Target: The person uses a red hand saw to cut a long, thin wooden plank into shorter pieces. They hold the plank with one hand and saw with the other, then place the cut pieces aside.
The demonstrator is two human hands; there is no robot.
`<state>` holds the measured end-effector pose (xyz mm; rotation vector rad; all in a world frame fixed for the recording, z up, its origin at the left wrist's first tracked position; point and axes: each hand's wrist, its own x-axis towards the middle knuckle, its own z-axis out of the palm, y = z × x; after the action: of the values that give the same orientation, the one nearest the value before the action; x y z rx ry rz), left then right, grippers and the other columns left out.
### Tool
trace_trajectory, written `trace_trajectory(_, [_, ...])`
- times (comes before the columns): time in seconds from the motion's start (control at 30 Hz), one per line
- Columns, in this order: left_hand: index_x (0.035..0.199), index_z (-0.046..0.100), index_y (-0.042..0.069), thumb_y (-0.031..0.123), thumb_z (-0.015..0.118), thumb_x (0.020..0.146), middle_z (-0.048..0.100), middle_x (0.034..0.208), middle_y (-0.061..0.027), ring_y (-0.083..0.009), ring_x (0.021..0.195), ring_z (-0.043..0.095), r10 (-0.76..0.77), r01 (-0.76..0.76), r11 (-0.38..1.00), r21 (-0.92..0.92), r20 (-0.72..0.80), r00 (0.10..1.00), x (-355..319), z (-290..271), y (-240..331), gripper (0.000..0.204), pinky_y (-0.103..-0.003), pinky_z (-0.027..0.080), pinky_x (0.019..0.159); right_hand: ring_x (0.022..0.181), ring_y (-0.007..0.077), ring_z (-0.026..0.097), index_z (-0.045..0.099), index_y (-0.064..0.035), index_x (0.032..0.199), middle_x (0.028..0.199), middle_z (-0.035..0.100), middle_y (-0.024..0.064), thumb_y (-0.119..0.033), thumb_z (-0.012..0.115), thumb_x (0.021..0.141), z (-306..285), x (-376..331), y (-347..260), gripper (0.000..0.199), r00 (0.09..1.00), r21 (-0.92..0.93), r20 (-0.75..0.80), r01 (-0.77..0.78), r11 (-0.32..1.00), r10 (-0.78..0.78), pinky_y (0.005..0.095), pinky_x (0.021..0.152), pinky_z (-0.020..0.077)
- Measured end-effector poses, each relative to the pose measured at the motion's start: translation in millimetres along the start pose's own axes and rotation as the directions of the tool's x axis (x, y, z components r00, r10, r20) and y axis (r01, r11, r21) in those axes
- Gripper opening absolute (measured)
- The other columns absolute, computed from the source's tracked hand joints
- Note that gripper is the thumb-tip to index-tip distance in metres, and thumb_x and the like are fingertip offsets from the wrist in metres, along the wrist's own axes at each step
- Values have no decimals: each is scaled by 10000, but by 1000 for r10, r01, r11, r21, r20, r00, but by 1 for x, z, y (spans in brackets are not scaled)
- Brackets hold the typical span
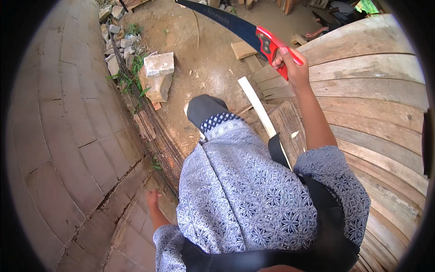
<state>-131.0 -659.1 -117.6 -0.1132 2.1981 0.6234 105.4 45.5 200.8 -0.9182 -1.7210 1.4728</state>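
My right hand (292, 68) is raised at the upper right, its fingers wrapped round the red handle of a handsaw (226, 20). The saw's dark, toothed blade points up and to the left, apart from any wood. My left hand (154, 197) hangs low at my left side, near the brick wall. Its fingers look loosely apart, with nothing visible in them. Below the saw, a pale squared wooden strip (258, 106) slants beside a weathered wooden block (288, 127). The strip's lower end is partly hidden behind a black piece and my patterned shirt.
A brick wall (68, 122) runs along my left, with rubble (122, 45) and weeds at its foot. Stone blocks (158, 65) sit on the dirt ground ahead. Stacked planks (362, 68) rise at my right. Another person (340, 11) is at the far upper right.
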Motion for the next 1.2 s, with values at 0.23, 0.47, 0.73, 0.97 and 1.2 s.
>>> trace_trajectory(0.23, [728,535,97,287,646,934,511,655,11,-102,572,462,232,-304,888,-346,-233,944,95,-41,188,302,-299,500,605,762,126,642,608,-25,886,813,636,56,-298,563,1015,28,11,-101,305,972,-43,144,196,980,-188,261,702,528])
trace_trajectory(0.47, [872,671,49,228,621,972,696,1017,-76,-132,787,630,534,-393,741,-544,124,836,68,131,309,211,-312,535,698,673,92,581,574,-36,871,791,601,35,-295,561,1018,52,15,-116,298,973,-106,147,196,975,-180,233,617,487])
trace_trajectory(0.73, [1280,549,-3,321,648,940,646,1111,-154,-235,1022,628,649,-451,761,-466,540,536,-101,324,368,480,-340,502,895,624,77,543,603,-19,895,768,599,29,-280,628,983,24,-41,-29,276,1000,-1,14,-20,1000,20,227,565,456])
trace_trajectory(0.97, [1394,428,-24,412,668,898,585,1279,-288,-397,1159,602,718,-658,696,-286,290,633,-99,394,386,702,-412,462,983,638,105,601,624,23,956,704,606,37,-242,608,988,1,-116,56,267,996,97,44,-86,992,82,243,601,502])
trace_trajectory(1.2, [1400,408,-38,403,673,902,655,1162,-269,-371,1074,656,641,-478,754,-451,350,683,-38,346,375,717,-408,499,923,544,93,577,611,2,889,640,598,30,-253,633,974,97,-119,99,270,969,-19,80,-233,972,234,247,500,461])
